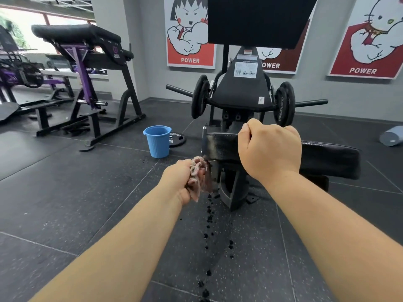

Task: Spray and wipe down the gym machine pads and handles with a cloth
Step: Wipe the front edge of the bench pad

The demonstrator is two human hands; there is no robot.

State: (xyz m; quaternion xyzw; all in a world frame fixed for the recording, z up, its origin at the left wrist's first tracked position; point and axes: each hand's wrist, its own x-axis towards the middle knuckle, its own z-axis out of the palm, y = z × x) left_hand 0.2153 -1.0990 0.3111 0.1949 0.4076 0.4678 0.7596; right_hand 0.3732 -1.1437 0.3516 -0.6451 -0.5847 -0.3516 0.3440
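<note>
The long black pad (327,158) lies across the near end of the gym machine (242,90). The left grip (182,184), a bare hand, is closed tight round a wadded pinkish cloth (199,172), held just off the pad's left end and a little below it. The right grip (270,149) hangs in front of the pad's left half, fingers curled into a fist with nothing showing in it; whether it touches the pad I cannot tell. Dark wet drops (209,216) dot the floor (65,192) below the pad's left end, trailing toward the camera. A blue bucket (158,141) stands on the floor left of the pad, well apart from it.
</note>
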